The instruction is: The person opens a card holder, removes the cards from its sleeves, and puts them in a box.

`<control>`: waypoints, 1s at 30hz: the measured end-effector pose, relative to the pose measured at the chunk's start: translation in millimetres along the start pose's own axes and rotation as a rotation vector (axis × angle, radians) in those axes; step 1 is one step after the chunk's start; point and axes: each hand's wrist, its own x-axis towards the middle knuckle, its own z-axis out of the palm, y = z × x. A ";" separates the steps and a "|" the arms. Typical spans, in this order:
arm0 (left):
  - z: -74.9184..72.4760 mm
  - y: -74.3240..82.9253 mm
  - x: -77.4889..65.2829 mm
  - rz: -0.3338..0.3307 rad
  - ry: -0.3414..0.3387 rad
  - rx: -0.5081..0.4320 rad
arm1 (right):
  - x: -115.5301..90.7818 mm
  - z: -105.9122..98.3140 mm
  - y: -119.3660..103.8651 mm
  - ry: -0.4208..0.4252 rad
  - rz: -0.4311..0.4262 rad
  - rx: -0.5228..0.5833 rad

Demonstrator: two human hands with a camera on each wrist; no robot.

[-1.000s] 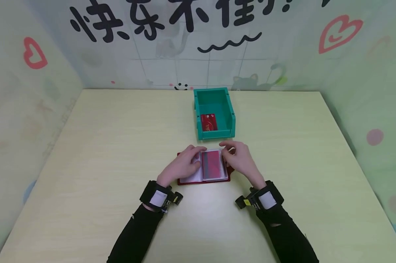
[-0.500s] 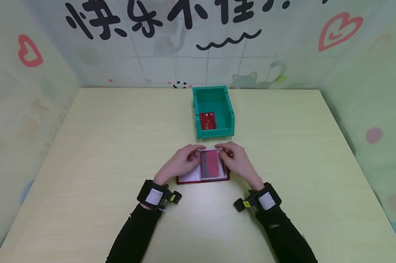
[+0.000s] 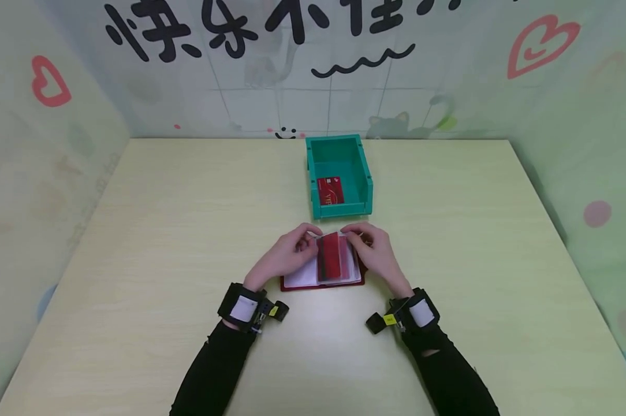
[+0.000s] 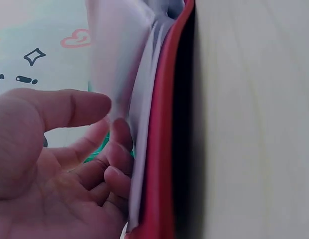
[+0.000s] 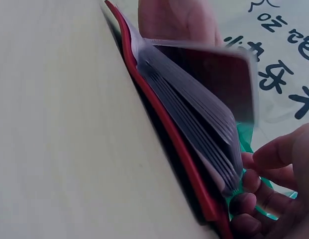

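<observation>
A small red card holder [image 3: 321,286] lies open on the table, its clear sleeve pages stacked inside. One sleeve with a red card [image 3: 330,256] in it stands raised, tilted off the pages below. My left hand [image 3: 288,254] is at the holder's left half, its thumb stretched out and its other fingers bent loosely beside the page edges, as the left wrist view shows. At the right half is my right hand [image 3: 374,248], index finger reaching across the top edge. In the right wrist view its fingertips [image 5: 251,180] are right at the page stack; whether they pinch a page I cannot tell.
A green bin [image 3: 367,196] stands just beyond the holder, with a red card [image 3: 331,190] lying in its near left corner. Printed walls enclose the pale wooden table [image 3: 204,219] at the back and both sides.
The sleeve with the red card, flat before, now stands tilted up. My right hand has shifted slightly left to the page corner, and the left fingers have drawn up at the top edge.
</observation>
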 end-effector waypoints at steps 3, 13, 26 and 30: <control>-0.5 4.2 1.0 -0.066 0.022 -0.043 | -1.5 1.9 0.4 -0.002 -0.047 -0.017; -10.0 3.0 -3.8 -0.152 0.061 -0.067 | -5.8 10.7 1.3 0.028 -0.125 -0.253; -42.1 -13.1 -17.7 -0.292 -0.127 -0.304 | -11.8 24.3 -39.5 -0.114 -0.183 -0.351; -42.1 -14.2 -18.4 -0.327 -0.118 -0.271 | -11.4 32.6 -42.3 -0.140 -0.140 -0.375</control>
